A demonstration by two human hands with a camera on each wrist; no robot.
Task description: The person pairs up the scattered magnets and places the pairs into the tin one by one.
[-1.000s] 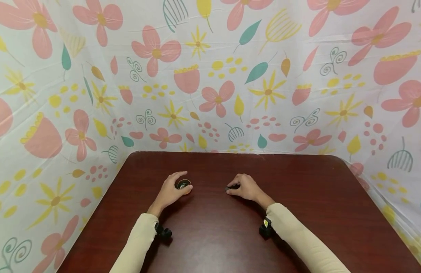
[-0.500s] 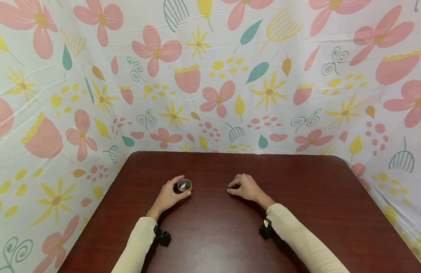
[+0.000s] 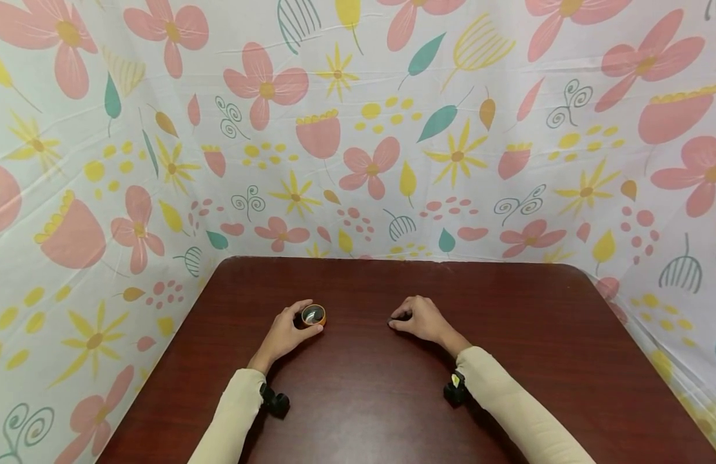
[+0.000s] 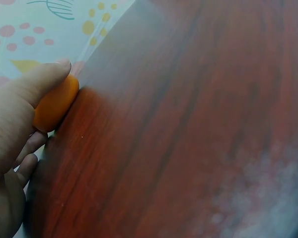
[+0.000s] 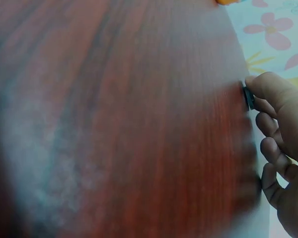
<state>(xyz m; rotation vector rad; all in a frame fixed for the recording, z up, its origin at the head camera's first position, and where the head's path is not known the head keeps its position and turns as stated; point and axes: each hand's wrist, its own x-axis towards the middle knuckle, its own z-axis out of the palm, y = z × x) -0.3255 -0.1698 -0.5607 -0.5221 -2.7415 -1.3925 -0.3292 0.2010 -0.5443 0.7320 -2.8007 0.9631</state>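
Observation:
My left hand holds a small, round, open-topped orange tin upright on the table, thumb on its near side and fingers round its far side. In the head view the tin's inside is silvery, with a dark patch at its right. To the right, a gap away, my right hand pinches a small, flat, dark piece between thumb and index finger, low over the table. The right hand's other fingers curl under the palm in the right wrist view. What kind of piece it is, I cannot tell.
The dark red-brown wooden table has rounded far corners. A white cloth printed with flowers and leaves hangs behind it and along both sides. Each wrist carries a small black camera on a strap over a cream sleeve.
My left fingers and thumb have closed in round the tin, and its silvery inside shows more. The right hand, still pinching the dark piece, has shifted slightly to the right.

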